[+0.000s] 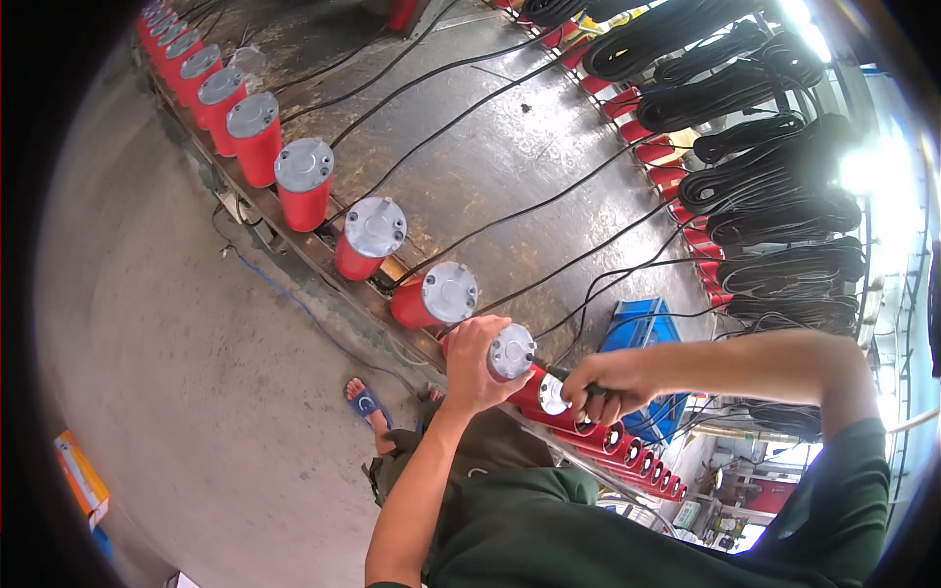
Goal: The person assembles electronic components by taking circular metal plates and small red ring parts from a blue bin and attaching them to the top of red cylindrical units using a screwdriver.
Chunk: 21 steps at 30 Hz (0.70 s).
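Note:
My left hand (pixel 475 367) is wrapped around the side of a red cylinder topped by a round grey metal cap (pixel 512 351). Just to its right, my right hand (pixel 613 382) is closed beside the shiny cap (pixel 554 394) of the neighbouring red cylinder (pixel 529 392). Something dark shows between the right fingers, too small and covered to name. Left of my hands stands another capped red cylinder (pixel 417 306), and more like it run in a line toward the far left.
Open-ended red tubes (pixel 627 451) continue the row at the right. Black cables (pixel 510 211) cross the metal bench (pixel 431 191) toward coiled black cable bundles (pixel 774 186). A blue crate (pixel 652 323) sits beyond my right arm. Concrete floor (pixel 216 392) lies to the left.

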{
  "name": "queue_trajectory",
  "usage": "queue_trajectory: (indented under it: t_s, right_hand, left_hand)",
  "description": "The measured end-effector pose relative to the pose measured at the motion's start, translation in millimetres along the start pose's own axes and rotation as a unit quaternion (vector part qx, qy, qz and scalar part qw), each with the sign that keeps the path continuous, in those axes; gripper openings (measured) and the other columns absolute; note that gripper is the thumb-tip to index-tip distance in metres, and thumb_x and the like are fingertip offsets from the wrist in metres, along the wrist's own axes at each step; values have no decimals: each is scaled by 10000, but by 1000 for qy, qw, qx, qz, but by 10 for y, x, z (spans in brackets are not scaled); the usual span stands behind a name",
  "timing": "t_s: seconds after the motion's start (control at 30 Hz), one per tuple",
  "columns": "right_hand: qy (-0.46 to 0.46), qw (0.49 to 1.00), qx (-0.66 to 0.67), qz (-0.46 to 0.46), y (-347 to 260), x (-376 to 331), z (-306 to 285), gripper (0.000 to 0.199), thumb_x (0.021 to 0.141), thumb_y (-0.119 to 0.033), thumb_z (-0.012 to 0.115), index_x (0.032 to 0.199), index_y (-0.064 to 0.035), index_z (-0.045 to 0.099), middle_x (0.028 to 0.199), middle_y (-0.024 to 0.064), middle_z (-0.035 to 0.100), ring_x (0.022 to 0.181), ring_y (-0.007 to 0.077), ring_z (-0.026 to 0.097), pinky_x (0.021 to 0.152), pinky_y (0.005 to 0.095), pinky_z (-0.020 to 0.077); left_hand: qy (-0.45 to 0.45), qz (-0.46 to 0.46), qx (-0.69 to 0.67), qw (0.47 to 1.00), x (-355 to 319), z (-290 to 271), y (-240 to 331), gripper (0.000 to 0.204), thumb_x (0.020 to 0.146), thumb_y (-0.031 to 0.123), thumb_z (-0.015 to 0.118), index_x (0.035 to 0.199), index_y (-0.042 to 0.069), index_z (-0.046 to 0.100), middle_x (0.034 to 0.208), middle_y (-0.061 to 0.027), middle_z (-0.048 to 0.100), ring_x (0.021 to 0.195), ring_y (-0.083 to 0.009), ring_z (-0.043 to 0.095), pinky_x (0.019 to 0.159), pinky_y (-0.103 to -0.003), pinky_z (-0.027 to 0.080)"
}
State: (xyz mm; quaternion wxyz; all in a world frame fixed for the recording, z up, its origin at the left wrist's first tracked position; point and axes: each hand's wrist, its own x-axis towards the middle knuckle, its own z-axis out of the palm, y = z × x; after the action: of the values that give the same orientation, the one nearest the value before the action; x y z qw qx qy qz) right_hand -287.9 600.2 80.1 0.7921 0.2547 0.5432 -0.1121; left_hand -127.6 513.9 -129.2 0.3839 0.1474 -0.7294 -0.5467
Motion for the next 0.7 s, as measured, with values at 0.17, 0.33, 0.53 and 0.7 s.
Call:
queue_trajectory:
  t_s: [0.17,0.33,0.53,0.7]
  right_hand:
    - [290,675,-673,-85,-74,-344,227,370,783,-181,745,1077,-5,605,847,129,634,736,295,658,629,451,544]
    - [397,428,-795,-164,-193,-332,158,632,691,-122,819,1244,-17,530,1118,173,617,941,384,690,746,496,580]
    - [408,320,-827,-217,-411,-169,216,687,658,-92,869,1267,-69,552,1153,136,585,1071,345,653,799,456,565]
    - [400,75,-879,-247,-593,-190,267,376,835,-188,770,1174,-140,615,1136,38,597,1089,222,599,910,349,507]
  left_hand:
    - [2,-9,-13,1000,7,-22,9,800,676,318,959,1354,109,590,1282,-120,665,1210,-349,624,1068,-486,440]
    - [3,-18,-13,1000,-18,-39,-55,815,660,349,972,1347,117,600,1279,-114,668,1209,-348,628,1067,-488,443]
    - [10,-17,-15,1000,-31,-33,-49,840,631,360,990,1343,125,611,1283,-99,663,1196,-342,630,1053,-482,453]
    - [5,-30,-33,999,-26,-55,-64,835,624,366,999,1332,131,624,1264,-94,656,1196,-331,637,1037,-472,474]
